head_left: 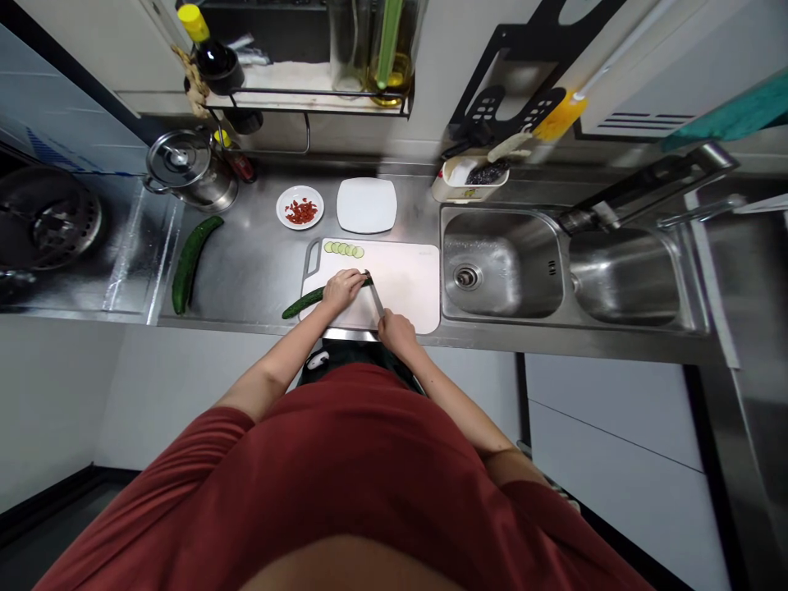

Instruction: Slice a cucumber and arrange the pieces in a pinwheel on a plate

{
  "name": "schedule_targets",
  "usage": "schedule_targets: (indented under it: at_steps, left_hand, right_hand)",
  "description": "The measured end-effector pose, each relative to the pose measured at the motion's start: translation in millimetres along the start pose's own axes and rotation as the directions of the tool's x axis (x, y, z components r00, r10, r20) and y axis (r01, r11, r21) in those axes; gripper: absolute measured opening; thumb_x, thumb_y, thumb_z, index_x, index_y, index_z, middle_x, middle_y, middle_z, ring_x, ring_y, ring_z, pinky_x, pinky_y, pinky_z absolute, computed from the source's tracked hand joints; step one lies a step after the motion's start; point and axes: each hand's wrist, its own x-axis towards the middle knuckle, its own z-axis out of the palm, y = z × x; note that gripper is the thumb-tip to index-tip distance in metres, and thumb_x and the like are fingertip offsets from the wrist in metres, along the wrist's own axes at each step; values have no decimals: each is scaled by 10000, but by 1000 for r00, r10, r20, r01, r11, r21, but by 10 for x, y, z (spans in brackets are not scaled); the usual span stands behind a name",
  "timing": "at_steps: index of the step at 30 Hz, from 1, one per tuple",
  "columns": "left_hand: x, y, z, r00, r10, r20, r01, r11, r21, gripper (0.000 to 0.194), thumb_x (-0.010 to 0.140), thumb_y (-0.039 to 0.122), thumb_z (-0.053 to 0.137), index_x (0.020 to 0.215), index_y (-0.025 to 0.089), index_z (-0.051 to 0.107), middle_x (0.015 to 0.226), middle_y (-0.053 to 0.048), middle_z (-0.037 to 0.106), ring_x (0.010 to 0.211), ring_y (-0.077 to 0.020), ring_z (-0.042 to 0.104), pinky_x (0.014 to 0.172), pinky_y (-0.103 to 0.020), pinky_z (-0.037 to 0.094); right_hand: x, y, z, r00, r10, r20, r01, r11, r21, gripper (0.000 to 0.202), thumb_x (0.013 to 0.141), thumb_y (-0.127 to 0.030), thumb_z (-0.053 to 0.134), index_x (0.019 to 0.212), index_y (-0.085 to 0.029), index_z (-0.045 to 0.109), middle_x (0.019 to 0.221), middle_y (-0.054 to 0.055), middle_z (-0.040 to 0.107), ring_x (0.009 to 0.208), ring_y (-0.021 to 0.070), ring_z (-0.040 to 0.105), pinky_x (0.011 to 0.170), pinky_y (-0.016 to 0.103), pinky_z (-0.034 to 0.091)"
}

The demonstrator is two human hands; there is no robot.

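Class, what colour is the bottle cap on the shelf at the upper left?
The cap is bright yellow, seen in the head view.

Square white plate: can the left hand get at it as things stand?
Likely yes, if the left hand lets go of the cucumber. The square white plate sits uncovered just past the cutting board; only low cucumber slices lie near the path.

Cucumber point(304, 303): dark green, slender, lying aslant on white cutting board point(406, 287), one end past its left edge. Knife point(377, 297): narrow blade, angled at cucumber's right end. Slices point(343, 249): pale green rounds, rowed near board's far edge.
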Motion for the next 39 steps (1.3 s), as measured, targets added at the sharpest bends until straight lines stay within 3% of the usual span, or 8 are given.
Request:
schedule_targets:
  at_steps: [21, 32, 39]
  left_hand:
    - [9, 13, -19, 999, -13, 36, 12, 999, 41, 300, 965, 321, 425, 1061, 228, 694, 1068, -52, 664, 961, -184, 571, 837, -315, 466]
    - [3, 21, -15, 999, -22, 28, 22, 999, 27, 289, 964, 324, 432, 1044, 229, 693, 1047, -62, 658, 952, -181, 569, 837, -318, 457]
    - [7, 35, -25, 999, -36, 40, 35, 999, 23, 303, 967, 315, 419, 1063, 221, 690, 1053, -70, 658, 948, -184, 563, 832, -323, 458]
  right_hand:
    - [315, -106, -34, 998, -14, -65, 13, 1000, -10, 282, 966, -217, 329, 1151, -136, 526, 1046, 155, 664, 986, 278, 642, 799, 346, 469]
    - [41, 8, 70, 1000, 21, -12, -21, 1000, 0, 271, 972, -232, 335, 1156, -148, 516, 1020, 145, 675, 981, 264, 645, 800, 337, 454]
    - [91, -36, 77, 999, 33, -7, -33, 999, -6, 282, 977, -222, 333, 1174, -141, 518, 1046, 154, 668, 1000, 255, 639, 818, 328, 448]
